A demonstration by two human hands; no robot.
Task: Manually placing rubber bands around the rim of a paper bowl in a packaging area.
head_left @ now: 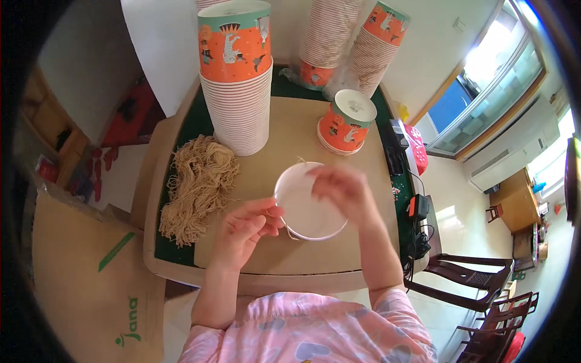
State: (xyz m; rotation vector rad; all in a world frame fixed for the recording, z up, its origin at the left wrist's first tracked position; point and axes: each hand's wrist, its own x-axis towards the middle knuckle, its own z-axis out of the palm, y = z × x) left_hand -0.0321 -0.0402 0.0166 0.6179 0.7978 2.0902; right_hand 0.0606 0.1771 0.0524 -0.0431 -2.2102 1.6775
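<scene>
At the left edge of the desk (242,282) lies a loose bundle of beige cord (196,187), probably put there to be in easy reach of the left hand. Behind it, toward the rear left corner, a tall stack of paper tubs (236,109) stands upside down, nested most likely to save room and keep steady.

The left hand (244,231) comes in over the front edge, thumb and fingertips drawn near each other at the left rim of a white-lined tub (315,212). Whether they pinch rim or cord strand (288,230) I cannot tell; the pose looks like steadying. That tub sits mouth up near the middle of the front edge, a strand showing along its left rim.

The right hand (346,190) hangs over the tub's right side, wrist bent inward, fingers loosely curled but blurred, so I cannot tell if they are apart or together.

Wrapped stacks (330,36) line the rear edge, seemingly out of the way; a short stack (348,124) stands inverted toward the rear right corner.
</scene>
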